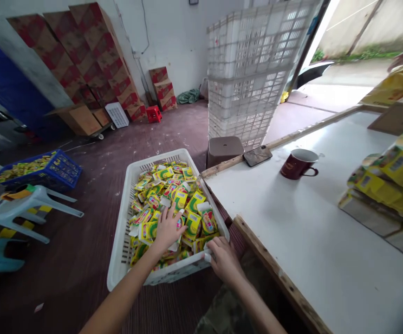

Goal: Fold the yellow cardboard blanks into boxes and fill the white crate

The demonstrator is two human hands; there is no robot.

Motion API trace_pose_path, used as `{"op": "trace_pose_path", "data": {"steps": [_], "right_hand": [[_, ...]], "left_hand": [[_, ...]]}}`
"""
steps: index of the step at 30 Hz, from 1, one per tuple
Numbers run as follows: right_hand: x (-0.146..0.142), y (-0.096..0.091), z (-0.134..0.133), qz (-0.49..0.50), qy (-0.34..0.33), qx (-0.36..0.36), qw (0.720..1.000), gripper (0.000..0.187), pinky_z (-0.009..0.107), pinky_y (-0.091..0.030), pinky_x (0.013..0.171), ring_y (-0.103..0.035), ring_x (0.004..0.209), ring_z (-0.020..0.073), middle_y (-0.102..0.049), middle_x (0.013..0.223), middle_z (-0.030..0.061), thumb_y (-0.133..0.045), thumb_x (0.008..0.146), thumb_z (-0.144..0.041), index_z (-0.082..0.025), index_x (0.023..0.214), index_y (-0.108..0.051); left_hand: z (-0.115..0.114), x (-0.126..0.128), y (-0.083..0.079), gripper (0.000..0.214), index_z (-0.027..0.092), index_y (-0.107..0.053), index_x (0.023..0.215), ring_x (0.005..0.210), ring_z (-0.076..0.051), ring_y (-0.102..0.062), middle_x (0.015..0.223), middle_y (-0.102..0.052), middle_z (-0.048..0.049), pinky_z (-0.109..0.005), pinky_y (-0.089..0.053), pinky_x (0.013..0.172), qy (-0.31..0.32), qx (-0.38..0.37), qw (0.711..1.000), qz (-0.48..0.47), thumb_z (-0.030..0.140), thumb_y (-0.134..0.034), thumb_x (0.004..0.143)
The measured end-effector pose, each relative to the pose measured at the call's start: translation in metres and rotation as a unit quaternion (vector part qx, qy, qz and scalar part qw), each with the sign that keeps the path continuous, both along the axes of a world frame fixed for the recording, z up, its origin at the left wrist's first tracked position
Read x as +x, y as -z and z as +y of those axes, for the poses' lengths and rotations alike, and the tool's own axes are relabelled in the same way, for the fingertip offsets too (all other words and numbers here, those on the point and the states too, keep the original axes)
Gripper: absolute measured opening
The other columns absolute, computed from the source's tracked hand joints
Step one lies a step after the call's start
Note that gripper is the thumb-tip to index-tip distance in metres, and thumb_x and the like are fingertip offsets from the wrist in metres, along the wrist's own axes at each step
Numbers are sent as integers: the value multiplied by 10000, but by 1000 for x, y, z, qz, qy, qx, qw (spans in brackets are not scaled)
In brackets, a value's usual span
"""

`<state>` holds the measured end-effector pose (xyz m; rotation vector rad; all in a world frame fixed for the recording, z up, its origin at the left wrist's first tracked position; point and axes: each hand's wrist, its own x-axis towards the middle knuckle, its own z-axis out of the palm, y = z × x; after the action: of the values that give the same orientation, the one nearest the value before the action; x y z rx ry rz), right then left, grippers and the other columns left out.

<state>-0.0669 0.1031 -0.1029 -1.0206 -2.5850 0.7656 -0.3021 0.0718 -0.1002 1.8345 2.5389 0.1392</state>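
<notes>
A white plastic crate (121, 232) on the floor holds several yellow and green sachets (173, 195). My left hand (168, 228) lies on the sachets near the crate's front, fingers spread and flat over them. My right hand (224, 257) curls round the crate's near right corner rim, fingers closed on it. Both forearms reach in from the bottom of the view.
A white table (309, 222) with a wooden edge stands at right, bearing a dark red mug (297, 163), a phone (257, 155) and stacked yellow packs (389, 190). Tall white crates (253, 69), a brown stool (224, 149), a blue crate (53, 169), tipped plastic chairs and cartons stand around.
</notes>
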Motion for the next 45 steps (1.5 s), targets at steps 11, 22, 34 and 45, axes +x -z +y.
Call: {"op": "trace_pose_path", "data": {"steps": [11, 22, 34, 45], "right_hand": [[-1, -1, 2, 60, 3, -84, 995, 50, 346, -356, 837, -516, 981, 230, -623, 937, 16, -579, 850, -172, -217, 869, -590], [-2, 0, 3, 89, 7, -111, 990, 63, 348, -397, 835, -531, 964, 236, -627, 911, 24, -579, 850, -169, -230, 835, -584], [-2, 6, 6, 70, -11, -91, 993, 64, 384, -358, 822, -535, 996, 259, -651, 947, 38, -576, 855, -197, -224, 890, -623], [7, 33, -2, 260, 56, -60, 962, 237, 431, -414, 983, -523, 1161, 261, -585, 1202, 109, -509, 886, -226, -230, 1121, -543]], "left_hand": [[111, -118, -5, 617, 194, -419, 1390, 1309, -365, -409, 1451, -412, -173, -573, -389, 1021, -142, 26, 989, -43, 451, -600, 859], [137, -112, -21, 447, 189, -501, 1309, 1194, -254, -545, 1352, -538, -108, -471, -446, 1008, -54, 76, 988, -122, 364, -567, 904], [-28, -91, -20, 514, 154, -585, 1242, 1261, -303, -515, 1357, -552, -176, -414, -404, 1032, -145, -45, 987, -60, 417, -577, 801], [-76, -100, -52, 615, 150, -414, 1349, 1328, -322, -437, 1463, -402, -185, -425, -394, 1056, -232, -4, 972, 29, 514, -455, 855]]}}
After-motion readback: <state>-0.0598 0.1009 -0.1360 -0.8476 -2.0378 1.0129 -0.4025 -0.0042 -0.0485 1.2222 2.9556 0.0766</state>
